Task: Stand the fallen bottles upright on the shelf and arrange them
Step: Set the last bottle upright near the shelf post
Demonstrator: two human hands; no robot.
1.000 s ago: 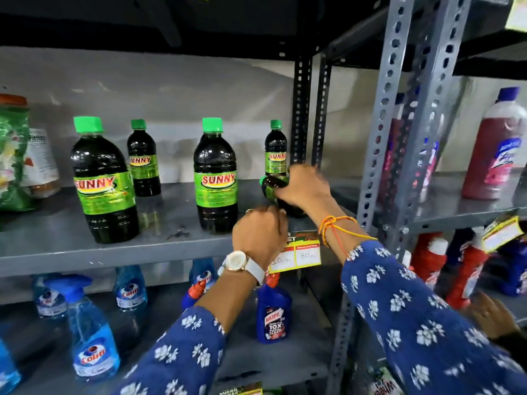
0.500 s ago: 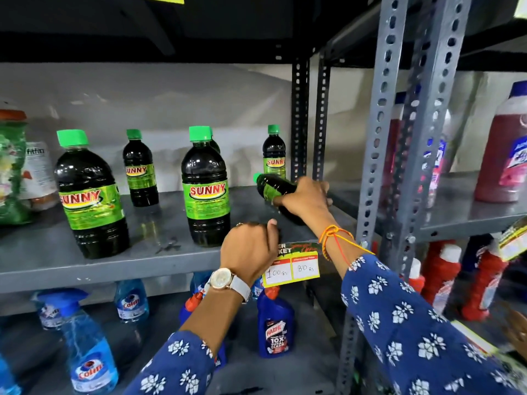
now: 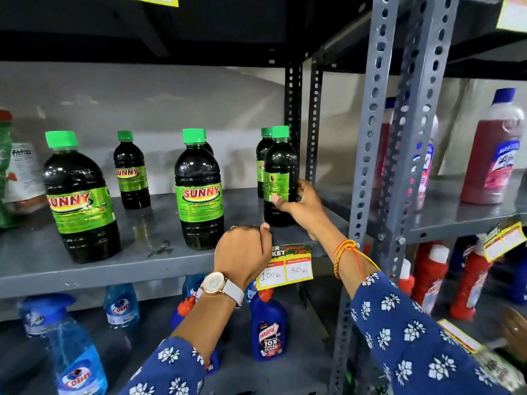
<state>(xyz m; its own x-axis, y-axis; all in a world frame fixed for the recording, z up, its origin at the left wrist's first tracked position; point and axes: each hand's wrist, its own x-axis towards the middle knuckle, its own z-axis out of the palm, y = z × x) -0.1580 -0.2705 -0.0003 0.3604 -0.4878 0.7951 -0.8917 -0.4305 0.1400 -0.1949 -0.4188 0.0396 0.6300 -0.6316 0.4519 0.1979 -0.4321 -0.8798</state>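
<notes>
A small dark bottle with a green cap [image 3: 279,172] stands upright at the right end of the grey shelf [image 3: 137,260], its label turned away. My right hand [image 3: 305,203] is wrapped around its lower half. Another small bottle [image 3: 263,158] stands just behind it. Two big dark Sunny bottles [image 3: 79,198] [image 3: 199,192] stand near the front, and a small Sunny bottle [image 3: 131,172] stands further back. My left hand [image 3: 242,252] rests as a closed fist on the shelf's front edge, holding nothing that I can see.
Grey perforated uprights [image 3: 379,143] border the shelf on the right. A yellow price tag [image 3: 285,272] hangs on the front edge. Blue spray bottles [image 3: 77,360] and a Harpic bottle [image 3: 268,332] stand below. Pink cleaner bottles [image 3: 493,155] fill the neighbouring shelf. A green pack [image 3: 5,172] sits far left.
My right hand has tipped the small bottle from lying on its side to standing upright. My left hand has stayed on the shelf edge.
</notes>
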